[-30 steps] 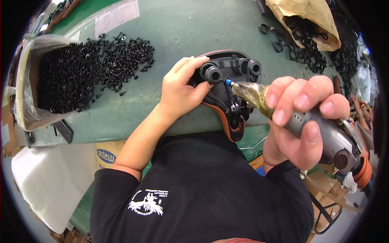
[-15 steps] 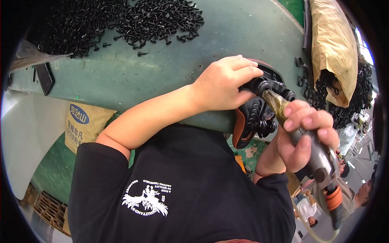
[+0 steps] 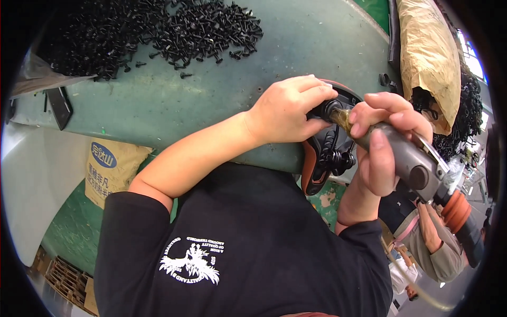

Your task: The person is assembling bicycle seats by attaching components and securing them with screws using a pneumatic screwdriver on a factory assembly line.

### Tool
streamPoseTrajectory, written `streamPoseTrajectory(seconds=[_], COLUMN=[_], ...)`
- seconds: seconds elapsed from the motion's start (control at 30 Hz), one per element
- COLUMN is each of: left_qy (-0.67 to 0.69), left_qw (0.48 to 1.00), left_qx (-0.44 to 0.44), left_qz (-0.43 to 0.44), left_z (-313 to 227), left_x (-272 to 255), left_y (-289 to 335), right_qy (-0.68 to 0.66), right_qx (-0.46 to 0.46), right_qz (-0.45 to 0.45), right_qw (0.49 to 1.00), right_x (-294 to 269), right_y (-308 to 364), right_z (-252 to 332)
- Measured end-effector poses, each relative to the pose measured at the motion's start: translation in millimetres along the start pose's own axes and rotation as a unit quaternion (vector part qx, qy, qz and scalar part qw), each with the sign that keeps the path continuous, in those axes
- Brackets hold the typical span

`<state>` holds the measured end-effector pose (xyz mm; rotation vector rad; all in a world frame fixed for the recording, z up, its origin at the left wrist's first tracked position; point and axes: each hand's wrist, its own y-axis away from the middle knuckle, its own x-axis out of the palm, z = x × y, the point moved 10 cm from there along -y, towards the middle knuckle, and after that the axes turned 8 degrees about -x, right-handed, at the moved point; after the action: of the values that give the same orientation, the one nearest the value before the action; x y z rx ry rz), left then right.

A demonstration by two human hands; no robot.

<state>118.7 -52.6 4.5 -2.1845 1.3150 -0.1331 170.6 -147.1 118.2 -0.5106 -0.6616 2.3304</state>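
A black and orange bicycle saddle (image 3: 311, 168) lies underside up at the table's near edge, with black springs and fittings showing. My left hand (image 3: 288, 108) is closed over its far left part, the thumb and fingers around a black fitting. The fingers of my right hand (image 3: 388, 134) wrap around a grey air screwdriver (image 3: 417, 171), whose rear points to the lower right. The tool's yellowish wrapped nose (image 3: 342, 120) meets the black fitting beside my left fingertips. The very tip is hidden there.
A large heap of black screws (image 3: 206, 31) covers the far left of the green table (image 3: 174, 105). A dark phone (image 3: 59, 108) lies at the left edge. To the right rests a brown paper sack (image 3: 430, 63) of black parts. Other people (image 3: 430, 238) are at lower right.
The screwdriver's rear has swung up and right, so the tool lies flatter and looks larger. My right hand has shifted with it; my left hand stays on the saddle.
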Motion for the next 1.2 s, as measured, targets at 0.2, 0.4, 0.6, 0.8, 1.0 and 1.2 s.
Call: streamPoseTrajectory(seconds=[0.2, 0.4, 0.6, 0.8, 1.0, 1.2], left_qy=[-0.06, -0.428, -0.235, 0.516, 0.551, 0.51], left_qw=[0.997, 0.901, 0.969, 0.736, 0.694, 0.619], left_qx=[-0.022, -0.054, -0.059, -0.383, -0.366, -0.468], left_qz=[0.054, 0.039, 0.046, 0.211, 0.284, 0.37], left_z=[-24, 34, 15, -47, -57, -59], left_x=[-28, -95, -85, 41, 86, 103], left_y=[11, -3, -24, 10, 19, 28], right_qy=[-0.099, -0.13, -0.12, -0.258, -0.214, -0.213], right_qx=[-0.087, -0.075, -0.105, -0.165, -0.155, -0.158], right_qz=[0.044, -0.065, -0.074, -0.092, -0.125, -0.133], right_qw=[0.99, 0.987, 0.984, 0.948, 0.956, 0.955], right_x=[-24, -59, -82, -102, -120, -128], right_y=[12, 35, 47, 50, 71, 89], right_z=[72, 66, 81, 108, 113, 107])
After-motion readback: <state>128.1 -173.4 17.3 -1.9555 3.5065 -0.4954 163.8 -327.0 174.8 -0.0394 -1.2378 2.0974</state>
